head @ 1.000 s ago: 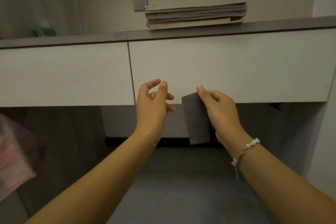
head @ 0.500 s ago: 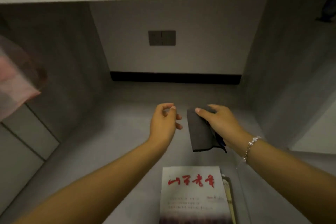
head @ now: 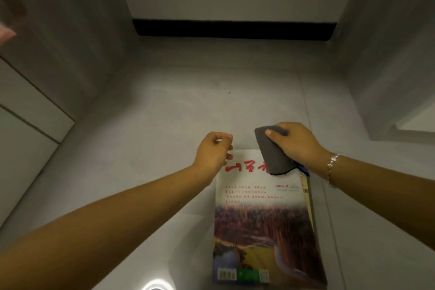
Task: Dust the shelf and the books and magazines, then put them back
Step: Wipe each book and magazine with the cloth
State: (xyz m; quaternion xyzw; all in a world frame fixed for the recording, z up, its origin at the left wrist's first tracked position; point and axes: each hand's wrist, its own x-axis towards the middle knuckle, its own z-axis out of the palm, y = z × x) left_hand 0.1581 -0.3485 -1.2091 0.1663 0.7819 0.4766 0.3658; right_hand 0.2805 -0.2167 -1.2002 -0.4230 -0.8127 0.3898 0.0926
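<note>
A magazine (head: 263, 223) with red title characters and a landscape cover lies flat on the grey floor (head: 164, 125), on top of other thin books whose edges show along its right side. My right hand (head: 299, 146) grips a dark grey cloth (head: 273, 155) that hangs over the magazine's top right corner. My left hand (head: 214, 153) hovers at the magazine's top left corner, fingers curled loosely, holding nothing.
The recess under the cabinet has grey side walls (head: 388, 66) and a black skirting strip (head: 235, 28) at the back. White cabinet panels (head: 28, 120) stand at the left. Something pink (head: 6, 33) shows at the left edge.
My view has tilted down from the shelf with its stack of magazines to the floor. Both hands have come down over the top of the floor magazine, the cloth still in my right hand.
</note>
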